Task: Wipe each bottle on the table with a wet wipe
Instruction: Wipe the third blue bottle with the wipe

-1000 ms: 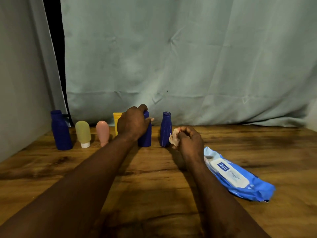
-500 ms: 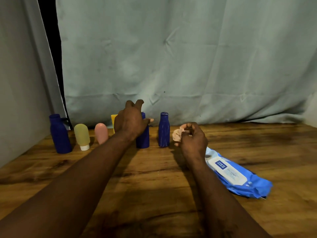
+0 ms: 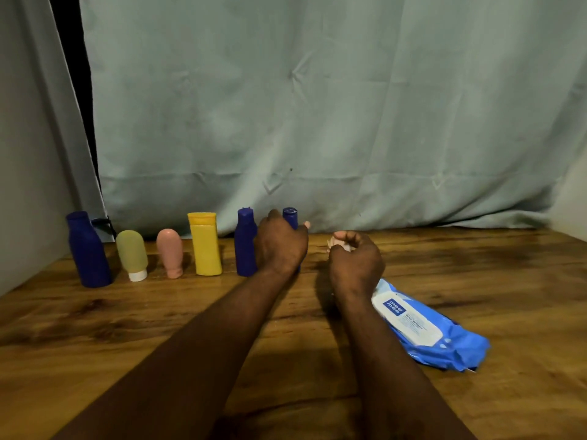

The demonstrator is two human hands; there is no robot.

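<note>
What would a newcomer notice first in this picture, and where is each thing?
The left hand has its grip round a dark blue bottle, the rightmost of six standing at the back of the wooden table, and the right hand holds a crumpled wipe beside it. The bright blue wipe pack lies by the right forearm.

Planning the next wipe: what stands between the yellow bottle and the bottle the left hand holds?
In the head view, one upright blue bottle stands there, between the yellow bottle and the held bottle in the left hand.
</note>
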